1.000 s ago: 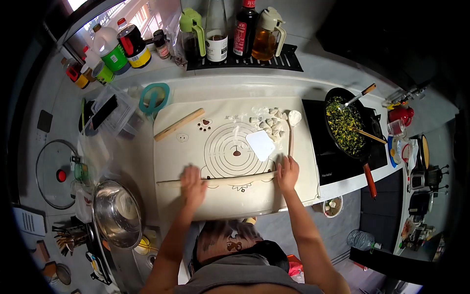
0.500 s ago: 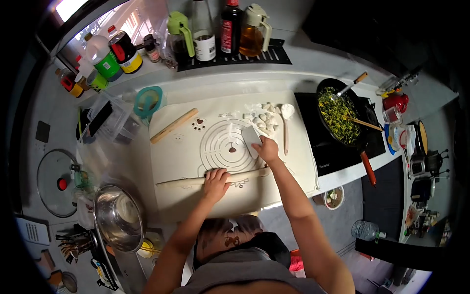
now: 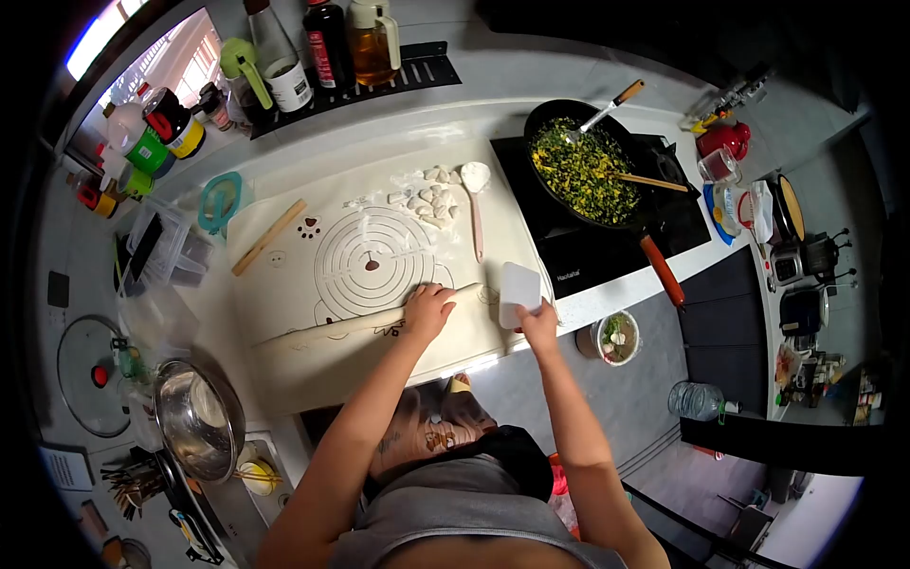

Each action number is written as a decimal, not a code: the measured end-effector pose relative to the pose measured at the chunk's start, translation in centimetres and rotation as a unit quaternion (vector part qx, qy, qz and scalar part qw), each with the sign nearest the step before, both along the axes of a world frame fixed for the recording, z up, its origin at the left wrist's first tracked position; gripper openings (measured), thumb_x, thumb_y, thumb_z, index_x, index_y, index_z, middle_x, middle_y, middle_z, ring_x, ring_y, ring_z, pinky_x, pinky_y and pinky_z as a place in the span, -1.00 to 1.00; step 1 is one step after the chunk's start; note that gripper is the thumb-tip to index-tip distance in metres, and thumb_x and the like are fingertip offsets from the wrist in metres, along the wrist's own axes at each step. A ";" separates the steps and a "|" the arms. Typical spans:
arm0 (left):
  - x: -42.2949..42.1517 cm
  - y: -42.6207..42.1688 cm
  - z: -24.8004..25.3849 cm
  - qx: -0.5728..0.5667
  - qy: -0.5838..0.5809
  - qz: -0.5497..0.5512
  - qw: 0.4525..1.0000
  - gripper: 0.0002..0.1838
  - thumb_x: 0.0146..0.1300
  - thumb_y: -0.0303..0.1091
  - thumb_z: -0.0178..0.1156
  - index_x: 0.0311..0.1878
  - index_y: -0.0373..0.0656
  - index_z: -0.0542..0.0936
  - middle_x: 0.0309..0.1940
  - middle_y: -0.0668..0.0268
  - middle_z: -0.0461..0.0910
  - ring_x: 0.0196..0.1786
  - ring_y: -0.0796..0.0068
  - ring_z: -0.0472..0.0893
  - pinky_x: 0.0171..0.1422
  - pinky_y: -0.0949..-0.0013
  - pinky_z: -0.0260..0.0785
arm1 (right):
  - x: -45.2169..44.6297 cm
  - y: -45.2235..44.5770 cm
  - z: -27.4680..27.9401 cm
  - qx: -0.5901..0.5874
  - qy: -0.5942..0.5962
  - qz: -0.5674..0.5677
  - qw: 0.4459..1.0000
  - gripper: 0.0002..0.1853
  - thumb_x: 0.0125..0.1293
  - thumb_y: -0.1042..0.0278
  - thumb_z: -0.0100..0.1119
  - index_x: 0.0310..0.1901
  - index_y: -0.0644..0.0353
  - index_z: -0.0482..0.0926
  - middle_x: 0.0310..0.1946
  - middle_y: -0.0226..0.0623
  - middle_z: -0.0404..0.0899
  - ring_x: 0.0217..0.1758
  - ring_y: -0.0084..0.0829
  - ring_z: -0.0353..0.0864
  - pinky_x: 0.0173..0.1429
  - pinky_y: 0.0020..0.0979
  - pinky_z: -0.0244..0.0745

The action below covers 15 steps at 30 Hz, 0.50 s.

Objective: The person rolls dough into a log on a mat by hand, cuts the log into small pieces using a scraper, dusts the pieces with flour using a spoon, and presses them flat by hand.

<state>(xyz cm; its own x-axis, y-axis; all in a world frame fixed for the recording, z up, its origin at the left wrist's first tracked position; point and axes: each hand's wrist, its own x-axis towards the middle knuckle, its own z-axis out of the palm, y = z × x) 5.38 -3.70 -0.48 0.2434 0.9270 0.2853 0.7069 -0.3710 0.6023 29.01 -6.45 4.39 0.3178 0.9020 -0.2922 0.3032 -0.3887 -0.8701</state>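
My right hand (image 3: 538,326) is pinching a flat white scraper (image 3: 518,286); my spread left hand (image 3: 429,313) is touching a pale, seemingly uncut dough rope (image 3: 358,321); white chunks (image 3: 438,206) are lying portioned.

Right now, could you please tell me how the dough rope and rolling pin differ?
The dough rope is pale and longer; the rolling pin is tan and shorter. The left hand rests on the dough rope; no hand touches the rolling pin. Both lie on the mat.
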 end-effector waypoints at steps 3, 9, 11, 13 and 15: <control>0.3 -0.3 0.1 -0.020 -0.013 0.006 1.000 -0.74 0.04 -0.35 0.35 -0.14 0.00 0.65 -0.22 0.34 0.57 -0.12 0.20 0.52 -0.02 0.18 0.40 | -1.7 -0.1 0.2 0.075 -0.152 0.115 0.979 -0.71 0.16 0.34 0.16 -0.13 0.35 0.56 -0.55 0.03 0.61 -0.56 -0.09 0.63 -0.37 -0.17 0.57; 0.6 -0.7 0.7 -0.021 -0.020 0.017 0.999 -0.75 0.00 -0.41 0.36 -0.19 -0.01 0.65 -0.22 0.33 0.57 -0.11 0.21 0.53 0.00 0.20 0.41 | -5.8 0.6 1.9 0.103 -0.335 0.253 0.902 -0.80 0.13 0.31 0.11 -0.30 0.28 0.53 -0.62 -0.03 0.58 -0.55 -0.05 0.61 -0.39 -0.10 0.54; 0.6 -0.7 0.9 -0.020 -0.021 0.019 0.999 -0.74 -0.01 -0.43 0.36 -0.18 0.00 0.65 -0.21 0.34 0.58 -0.11 0.21 0.53 0.00 0.21 0.41 | -6.1 1.1 1.2 0.094 -0.350 0.277 0.890 -0.75 0.11 0.31 0.13 -0.27 0.32 0.55 -0.64 -0.04 0.57 -0.57 -0.06 0.61 -0.41 -0.12 0.54; 0.6 -0.6 0.7 -0.015 -0.022 0.021 0.999 -0.73 -0.02 -0.44 0.36 -0.18 0.00 0.65 -0.21 0.35 0.58 -0.11 0.21 0.54 0.00 0.21 0.42 | -6.5 1.4 1.2 0.083 -0.370 0.279 0.882 -0.79 0.08 0.33 0.14 -0.31 0.30 0.55 -0.64 -0.07 0.57 -0.57 -0.07 0.61 -0.41 -0.12 0.55; 0.6 -0.6 0.5 -0.006 -0.024 0.021 0.999 -0.72 -0.03 -0.45 0.36 -0.18 0.01 0.66 -0.21 0.36 0.59 -0.12 0.22 0.54 0.00 0.21 0.42 | -6.9 1.8 0.8 0.069 -0.383 0.289 0.875 -0.80 0.06 0.34 0.14 -0.32 0.27 0.56 -0.62 -0.07 0.59 -0.55 -0.08 0.63 -0.39 -0.13 0.56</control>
<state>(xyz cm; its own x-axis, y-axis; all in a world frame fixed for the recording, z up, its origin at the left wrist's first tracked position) 5.95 -4.29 0.03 0.1908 0.9393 0.2851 0.6920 -0.3347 0.6396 22.16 -4.64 5.19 -0.1477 0.9866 -0.0690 0.9286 0.1144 -0.3530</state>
